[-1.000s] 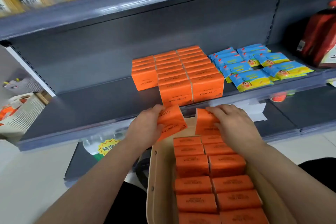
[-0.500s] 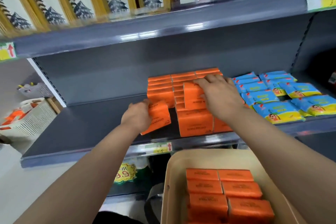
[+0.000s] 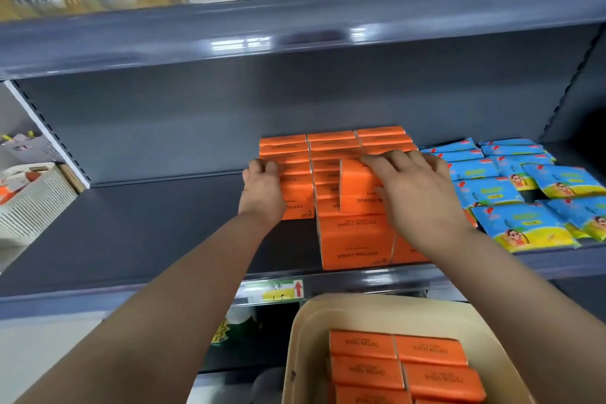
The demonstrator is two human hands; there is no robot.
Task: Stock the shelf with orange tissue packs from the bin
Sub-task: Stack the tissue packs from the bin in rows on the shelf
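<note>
A white slatted basket (image 3: 31,198) sits at the far left, outside the grey shelf (image 3: 147,223). The left part of the shelf is bare board. The left hand (image 3: 262,188) reaches onto the shelf and grips a pack (image 3: 300,197) at the front of the left orange row, fingers (image 3: 262,167) curled over its top and left side. Beside it the stacked packs (image 3: 331,143) run in three rows to the back panel, with a taller front stack (image 3: 355,239) in the middle row at the shelf's edge, its "COTTON TISSUE" print reading upside down. The right hand (image 3: 416,193) lies on a second pack (image 3: 359,187) standing on that middle row, fingers (image 3: 382,159) spread over its top; whether they clasp it or only press on it I cannot tell. To the right, blue and yellow packets (image 3: 524,190) lie overlapping on the same shelf. Below the shelf edge hangs a price label (image 3: 275,290) with a red arrow. At the bottom, the beige bin (image 3: 311,331) holds more orange packs (image 3: 403,367) in two rows.
</note>
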